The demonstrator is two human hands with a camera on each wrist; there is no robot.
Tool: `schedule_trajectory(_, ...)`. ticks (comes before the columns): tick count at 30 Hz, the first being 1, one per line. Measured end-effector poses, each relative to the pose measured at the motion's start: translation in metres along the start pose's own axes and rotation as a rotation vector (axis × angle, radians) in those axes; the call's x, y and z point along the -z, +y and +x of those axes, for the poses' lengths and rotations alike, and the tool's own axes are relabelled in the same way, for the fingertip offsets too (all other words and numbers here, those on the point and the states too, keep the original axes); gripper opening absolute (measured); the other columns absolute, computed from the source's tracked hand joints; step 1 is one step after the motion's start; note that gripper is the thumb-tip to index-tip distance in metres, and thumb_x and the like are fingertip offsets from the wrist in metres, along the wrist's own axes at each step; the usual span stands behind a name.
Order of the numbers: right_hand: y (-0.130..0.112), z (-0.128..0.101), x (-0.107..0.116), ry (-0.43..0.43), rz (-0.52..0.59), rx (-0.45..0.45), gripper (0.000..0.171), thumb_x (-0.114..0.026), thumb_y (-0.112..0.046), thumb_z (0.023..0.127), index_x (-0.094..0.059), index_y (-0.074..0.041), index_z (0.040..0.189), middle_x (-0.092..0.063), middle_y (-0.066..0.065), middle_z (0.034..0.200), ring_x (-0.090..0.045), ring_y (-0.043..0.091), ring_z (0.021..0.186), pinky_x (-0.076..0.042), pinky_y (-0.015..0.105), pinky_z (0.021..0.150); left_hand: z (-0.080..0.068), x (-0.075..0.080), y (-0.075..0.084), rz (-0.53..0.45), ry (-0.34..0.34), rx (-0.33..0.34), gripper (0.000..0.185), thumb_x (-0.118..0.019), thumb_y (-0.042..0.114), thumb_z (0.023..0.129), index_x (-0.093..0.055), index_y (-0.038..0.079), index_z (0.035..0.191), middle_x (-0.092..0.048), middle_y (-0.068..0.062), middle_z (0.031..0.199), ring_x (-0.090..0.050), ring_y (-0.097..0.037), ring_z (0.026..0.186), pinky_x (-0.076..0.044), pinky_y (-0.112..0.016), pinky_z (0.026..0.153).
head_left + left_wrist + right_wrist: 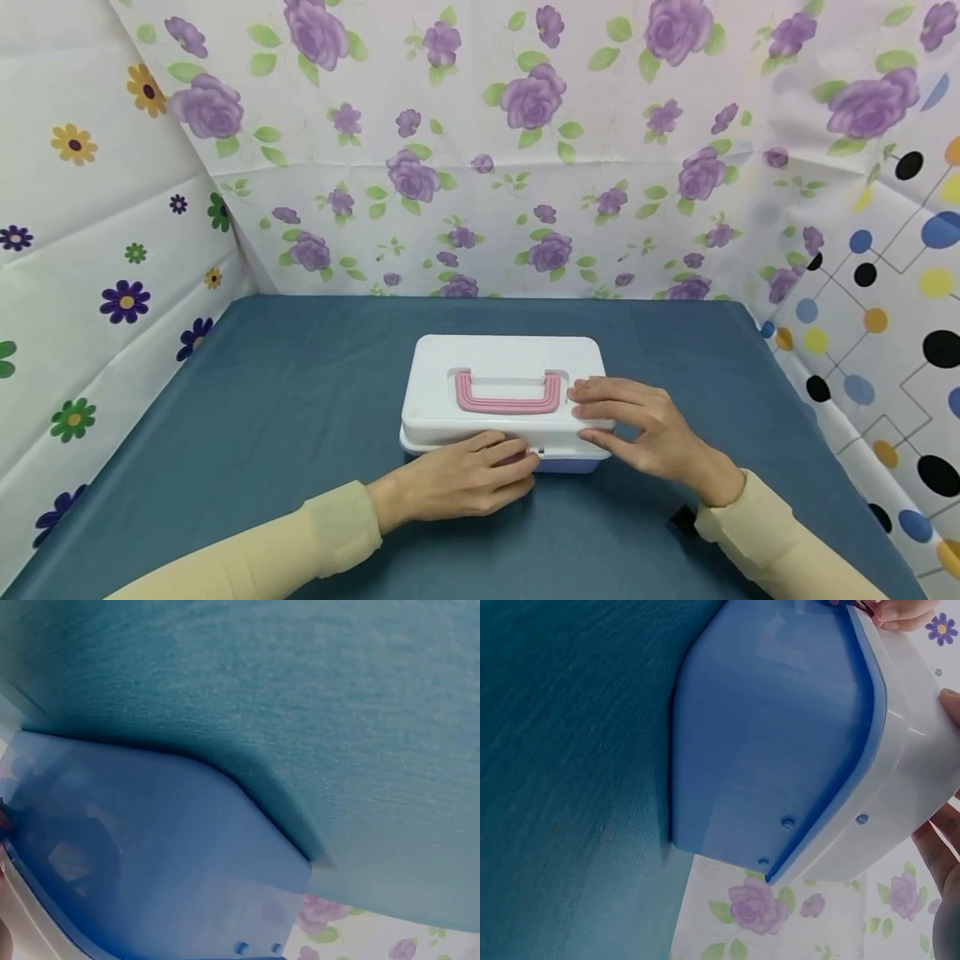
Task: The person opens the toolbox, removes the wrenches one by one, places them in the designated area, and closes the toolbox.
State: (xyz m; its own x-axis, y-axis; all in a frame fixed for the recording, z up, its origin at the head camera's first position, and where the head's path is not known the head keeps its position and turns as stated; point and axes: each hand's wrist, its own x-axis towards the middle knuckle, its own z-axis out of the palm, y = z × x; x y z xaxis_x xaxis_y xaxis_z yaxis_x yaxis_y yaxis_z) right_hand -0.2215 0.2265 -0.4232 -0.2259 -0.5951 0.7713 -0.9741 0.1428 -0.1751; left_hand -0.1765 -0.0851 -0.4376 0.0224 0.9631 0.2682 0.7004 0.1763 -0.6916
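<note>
A box with a white lid [506, 354] and a blue base [570, 466] stands on the table, lid down. Its pink carrying handle [508, 407] lies flat on top. My left hand [472, 479] is at the middle of the front edge, curled fingers gripping the front latch, which they mostly hide. In the right wrist view, left fingertips [904, 610] show at that latch. My right hand [645, 429] rests on the lid's right end with its fingers spread, thumb near the front edge. Both wrist views show the smooth base sides close up.
A blue-grey cloth [300, 375] covers the table. Purple-flowered fabric [532, 100] hangs behind it, with flowered fabric [75, 317] at left and dotted fabric [900, 333] at right. A small black item [684, 521] shows beside the right cuff.
</note>
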Motion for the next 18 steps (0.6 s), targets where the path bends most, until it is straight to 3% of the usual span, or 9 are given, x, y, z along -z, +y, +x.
schedule_trajectory(18, -0.0017, 0.0003, -0.0007, -0.002, 0.004, -0.02, 0.028, -0.075, -0.028, 0.099, -0.077, -0.006, 0.116, -0.073, 0.017, 0.12, -0.069, 0.032, 0.115, -0.046, 0.027, 0.111, -0.0044, 0.0014, -0.0005, -0.003, -0.026, 0.002, 0.026, -0.053, 0.019, 0.111, -0.07, 0.019, 0.131, -0.06, -0.004, 0.138, -0.058, -0.021, 0.124, -0.046, -0.034, 0.109)
